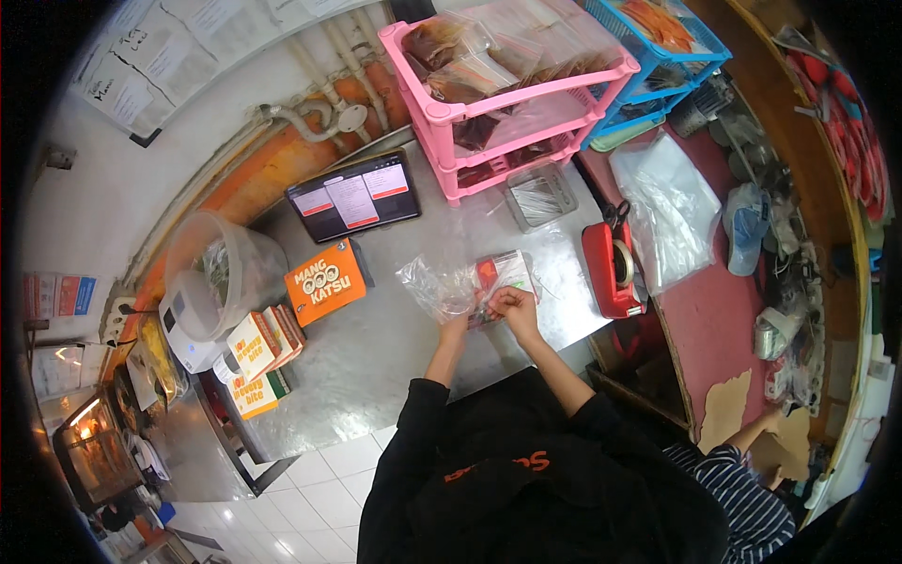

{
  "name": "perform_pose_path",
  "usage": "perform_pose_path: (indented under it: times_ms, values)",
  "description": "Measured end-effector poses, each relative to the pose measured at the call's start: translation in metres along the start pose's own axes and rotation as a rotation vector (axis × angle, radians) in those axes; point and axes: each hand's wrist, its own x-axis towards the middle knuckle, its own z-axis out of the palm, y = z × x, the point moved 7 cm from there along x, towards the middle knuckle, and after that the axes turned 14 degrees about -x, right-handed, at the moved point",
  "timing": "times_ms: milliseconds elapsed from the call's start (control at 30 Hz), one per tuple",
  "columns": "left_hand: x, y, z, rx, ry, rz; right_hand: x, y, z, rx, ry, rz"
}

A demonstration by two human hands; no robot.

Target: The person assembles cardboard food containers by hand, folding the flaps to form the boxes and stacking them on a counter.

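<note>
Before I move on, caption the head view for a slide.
Left hand at a clear plastic bag, right hand at a red-and-white packet, over a metal table.

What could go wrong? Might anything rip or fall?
The clear plastic bag by the left hand looks thin, so it might rip. Packets are piled in the pink rack, so some could slide out. The small boxes sit near the metal table's left edge, so a bump might knock them off.

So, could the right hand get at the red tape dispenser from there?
Probably yes: mostly bare metal tabletop separates the right hand from the red tape dispenser, though its fingers are busy at the red-and-white packet.
</note>
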Motion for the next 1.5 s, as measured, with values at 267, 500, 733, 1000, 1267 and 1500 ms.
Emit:
perform_pose_path:
  times_ms: [267, 500, 733, 1000, 1267, 1500]
  values:
    - [-0.006, 0.006, 0.008, 0.000, -0.009, -0.027, -0.003, -0.002, -0.003, -0.006, 0.004, -0.003]
    - [0.025, -0.020, -0.009, 0.166, 0.005, -0.016, 0.002, -0.003, -0.005, -0.027, 0.032, 0.035]
    - [0.004, 0.025, 0.023, 0.724, -0.128, 0.786, 0.021, 0.006, -0.022, -0.225, 0.175, -0.016]
    - [-0.008, 0.033, 0.018, 0.605, -0.201, 0.900, 0.004, -0.023, -0.010, -0.276, 0.243, -0.349]
    - [0.014, 0.014, 0.035, 0.909, -0.145, 0.920, -0.013, -0.042, -0.012, -0.845, -0.099, -0.670]
    - [0.008, 0.018, 0.015, 0.765, -0.102, 0.855, -0.073, -0.116, -0.205, -1.140, 0.681, -0.603]
